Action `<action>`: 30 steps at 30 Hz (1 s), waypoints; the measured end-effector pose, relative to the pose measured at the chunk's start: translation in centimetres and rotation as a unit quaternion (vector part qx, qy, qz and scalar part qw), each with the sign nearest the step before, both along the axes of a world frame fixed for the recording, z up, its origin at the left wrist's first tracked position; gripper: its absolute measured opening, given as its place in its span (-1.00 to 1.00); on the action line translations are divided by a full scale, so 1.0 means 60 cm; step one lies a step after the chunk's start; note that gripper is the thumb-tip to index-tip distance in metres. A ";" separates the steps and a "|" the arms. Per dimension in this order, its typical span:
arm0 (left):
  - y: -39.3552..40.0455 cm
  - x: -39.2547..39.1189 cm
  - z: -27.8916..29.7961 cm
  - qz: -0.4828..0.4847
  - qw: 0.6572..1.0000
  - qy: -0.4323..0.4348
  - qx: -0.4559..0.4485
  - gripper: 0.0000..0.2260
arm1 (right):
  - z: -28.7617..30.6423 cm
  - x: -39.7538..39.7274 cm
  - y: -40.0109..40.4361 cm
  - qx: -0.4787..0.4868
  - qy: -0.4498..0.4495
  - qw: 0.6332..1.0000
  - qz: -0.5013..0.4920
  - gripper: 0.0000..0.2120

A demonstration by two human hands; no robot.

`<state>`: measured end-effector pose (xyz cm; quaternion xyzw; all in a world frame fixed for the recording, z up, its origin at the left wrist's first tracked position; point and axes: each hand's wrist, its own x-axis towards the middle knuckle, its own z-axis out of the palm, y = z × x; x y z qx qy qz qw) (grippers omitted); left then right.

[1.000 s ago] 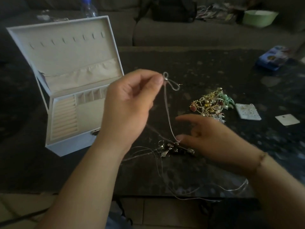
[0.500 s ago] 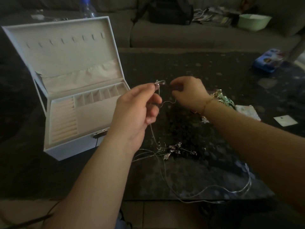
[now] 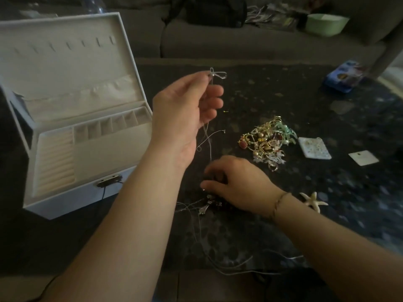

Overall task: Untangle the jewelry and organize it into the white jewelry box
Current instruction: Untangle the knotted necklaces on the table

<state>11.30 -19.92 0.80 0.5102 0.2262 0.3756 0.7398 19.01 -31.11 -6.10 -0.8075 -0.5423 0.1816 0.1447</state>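
Note:
My left hand (image 3: 185,114) is raised over the dark table and pinches the clasp end of a thin silver chain (image 3: 209,136), which hangs down to a tangle of silver necklaces with pendants (image 3: 205,205). Low on the table, my right hand (image 3: 237,184) rests on that tangle with fingers curled; what it grips is hidden. More chain loops trail toward the table's near edge (image 3: 239,269). The white jewelry box (image 3: 72,182) stands open at the left, its compartments bare. To the right of my hands lies a heap of gold and coloured jewelry (image 3: 267,142).
Two small white cards (image 3: 314,147) (image 3: 363,157) and a pale starfish piece (image 3: 314,201) lie at the right. A blue packet (image 3: 343,76) sits far right. Behind the table is a grey sofa with a green bowl (image 3: 327,23) and a dark bag (image 3: 216,12).
My right hand dropped from beside the clasp down onto the tangle on the table. My left hand keeps the chain end raised and has moved slightly up.

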 end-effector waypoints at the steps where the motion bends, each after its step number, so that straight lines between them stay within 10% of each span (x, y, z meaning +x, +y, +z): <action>1: 0.000 0.003 -0.002 0.000 1.000 -0.005 0.002 -0.86 | 0.001 0.001 0.001 -0.011 -0.010 1.000 0.021 -0.78; 5: 0.008 0.010 -0.040 0.009 0.972 0.169 0.166 -0.67 | 0.003 0.008 0.000 0.031 0.074 0.997 -0.002 -0.86; 10: -0.018 -0.028 -0.084 -0.012 0.765 0.420 0.488 -0.65 | 0.008 0.012 -0.005 0.072 0.230 0.965 -0.103 -0.78; 12: -0.038 -0.056 -0.099 -0.011 0.739 0.427 0.522 -0.84 | 0.010 0.011 -0.004 0.072 0.283 0.949 -0.122 -0.77; 30: -0.047 -0.130 -0.140 -0.094 0.911 0.329 0.231 -0.92 | -0.001 -0.012 0.008 0.176 0.597 0.765 -0.166 -0.74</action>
